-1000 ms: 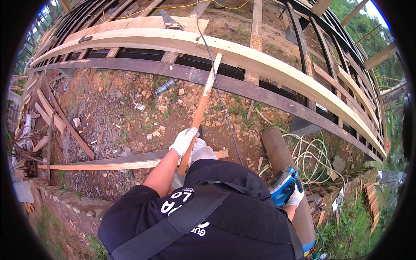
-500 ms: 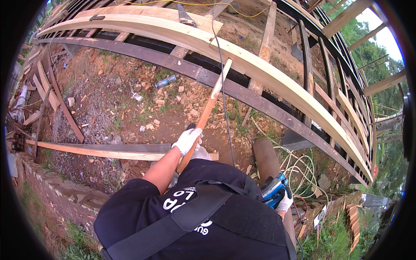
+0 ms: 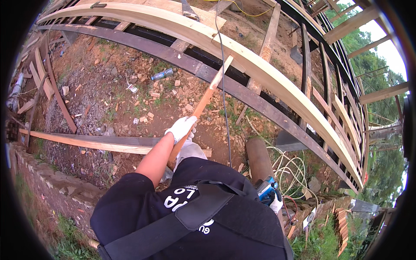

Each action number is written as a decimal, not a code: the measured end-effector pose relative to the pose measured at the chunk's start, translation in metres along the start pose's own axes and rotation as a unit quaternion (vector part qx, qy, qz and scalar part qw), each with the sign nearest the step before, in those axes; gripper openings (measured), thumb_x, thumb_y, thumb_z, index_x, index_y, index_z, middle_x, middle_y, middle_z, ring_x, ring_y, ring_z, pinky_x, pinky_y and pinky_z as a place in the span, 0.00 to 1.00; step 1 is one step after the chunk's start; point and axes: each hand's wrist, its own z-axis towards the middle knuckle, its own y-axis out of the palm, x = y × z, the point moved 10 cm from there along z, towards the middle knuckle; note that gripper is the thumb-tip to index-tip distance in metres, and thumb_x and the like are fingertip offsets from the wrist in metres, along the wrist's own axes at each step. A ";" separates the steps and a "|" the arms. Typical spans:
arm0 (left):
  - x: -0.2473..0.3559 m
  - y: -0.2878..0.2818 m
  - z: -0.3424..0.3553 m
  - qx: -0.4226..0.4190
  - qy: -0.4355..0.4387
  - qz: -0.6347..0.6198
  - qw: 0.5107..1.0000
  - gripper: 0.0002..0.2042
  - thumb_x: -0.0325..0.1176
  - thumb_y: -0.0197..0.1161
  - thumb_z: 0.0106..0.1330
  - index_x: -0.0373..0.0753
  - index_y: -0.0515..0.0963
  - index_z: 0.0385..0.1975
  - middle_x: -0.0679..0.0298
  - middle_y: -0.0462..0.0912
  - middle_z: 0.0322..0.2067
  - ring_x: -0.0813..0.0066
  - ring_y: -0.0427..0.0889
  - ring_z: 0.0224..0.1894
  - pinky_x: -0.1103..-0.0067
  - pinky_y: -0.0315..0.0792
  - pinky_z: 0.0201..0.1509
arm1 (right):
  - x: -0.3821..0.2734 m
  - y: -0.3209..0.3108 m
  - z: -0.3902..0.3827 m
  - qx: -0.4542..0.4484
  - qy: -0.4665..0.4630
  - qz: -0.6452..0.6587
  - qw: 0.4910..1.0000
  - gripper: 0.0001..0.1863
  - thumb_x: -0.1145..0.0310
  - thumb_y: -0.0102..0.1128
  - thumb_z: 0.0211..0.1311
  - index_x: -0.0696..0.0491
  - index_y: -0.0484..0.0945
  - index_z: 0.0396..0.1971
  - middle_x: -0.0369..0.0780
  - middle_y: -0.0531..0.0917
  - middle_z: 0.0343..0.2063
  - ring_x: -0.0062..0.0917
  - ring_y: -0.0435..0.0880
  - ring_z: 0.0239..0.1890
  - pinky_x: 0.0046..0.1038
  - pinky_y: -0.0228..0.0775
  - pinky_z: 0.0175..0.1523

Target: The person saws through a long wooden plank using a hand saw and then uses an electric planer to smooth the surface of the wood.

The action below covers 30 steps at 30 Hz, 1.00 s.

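My left hand (image 3: 182, 128), in a white glove, is closed around a long wooden strip (image 3: 206, 99). The strip slants from beside my body up to the dark beam (image 3: 160, 51), its far end over that beam and close to the pale timber. Low at my right side, my gloved right hand (image 3: 276, 203) is closed on a blue power tool (image 3: 268, 189), partly hidden by my shirt. A dark cable (image 3: 225, 115) hangs across the strip near its far end.
Long pale timber (image 3: 277, 82) lies along the frame beyond me, with a handsaw (image 3: 190, 13) behind it. Wood chips and a plastic bottle (image 3: 162, 74) litter the ground. A coiled pale hose (image 3: 294, 167) lies right; a plank (image 3: 99, 143) lies left.
The view has shifted slightly. My left hand sits a little farther up the strip and still grips it. The blue tool in my right hand is now more hidden behind my body.
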 end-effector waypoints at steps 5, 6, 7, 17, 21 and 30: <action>-0.002 -0.026 0.005 -0.037 -0.034 -0.024 0.998 0.21 0.54 0.57 0.74 0.38 0.75 0.39 0.64 0.79 0.26 0.75 0.78 0.20 0.76 0.76 0.24 | -0.004 0.004 -0.010 -0.021 0.018 -0.003 1.000 0.17 0.74 0.65 0.65 0.57 0.83 0.54 0.41 0.88 0.40 0.27 0.86 0.32 0.29 0.78 0.31; -0.001 -0.029 0.006 -0.018 -0.023 0.005 1.000 0.21 0.54 0.57 0.74 0.38 0.75 0.39 0.64 0.79 0.27 0.76 0.78 0.19 0.76 0.76 0.24 | -0.001 0.009 -0.008 -0.032 0.030 0.020 0.999 0.17 0.74 0.65 0.65 0.57 0.83 0.54 0.41 0.88 0.40 0.27 0.86 0.32 0.29 0.79 0.32; -0.001 -0.027 0.006 0.001 -0.012 0.034 0.999 0.21 0.54 0.56 0.74 0.38 0.75 0.39 0.64 0.79 0.27 0.76 0.78 0.19 0.76 0.77 0.24 | 0.002 0.016 -0.006 -0.043 0.042 0.043 0.997 0.17 0.74 0.66 0.65 0.57 0.83 0.53 0.40 0.88 0.40 0.26 0.86 0.32 0.28 0.79 0.32; -0.008 0.018 0.013 0.018 -0.030 0.003 0.999 0.23 0.58 0.54 0.74 0.40 0.73 0.44 0.63 0.80 0.27 0.73 0.79 0.20 0.74 0.76 0.24 | 0.016 0.049 0.028 -0.060 -0.030 0.030 0.997 0.16 0.78 0.65 0.63 0.58 0.84 0.51 0.41 0.88 0.36 0.25 0.86 0.27 0.26 0.81 0.31; -0.010 -0.003 0.021 0.020 -0.036 0.010 0.999 0.24 0.58 0.52 0.75 0.38 0.76 0.40 0.63 0.79 0.24 0.70 0.79 0.20 0.71 0.78 0.25 | -0.008 0.091 -0.005 -0.083 0.029 0.079 0.993 0.22 0.80 0.66 0.60 0.59 0.83 0.56 0.41 0.88 0.46 0.26 0.89 0.41 0.27 0.83 0.47; -0.020 0.012 0.037 0.066 -0.078 0.027 0.994 0.30 0.65 0.49 0.73 0.39 0.76 0.38 0.61 0.79 0.25 0.67 0.79 0.18 0.65 0.79 0.23 | 0.008 0.115 -0.013 -0.079 -0.069 -0.058 0.993 0.22 0.79 0.68 0.58 0.60 0.84 0.55 0.40 0.88 0.47 0.21 0.85 0.44 0.25 0.80 0.51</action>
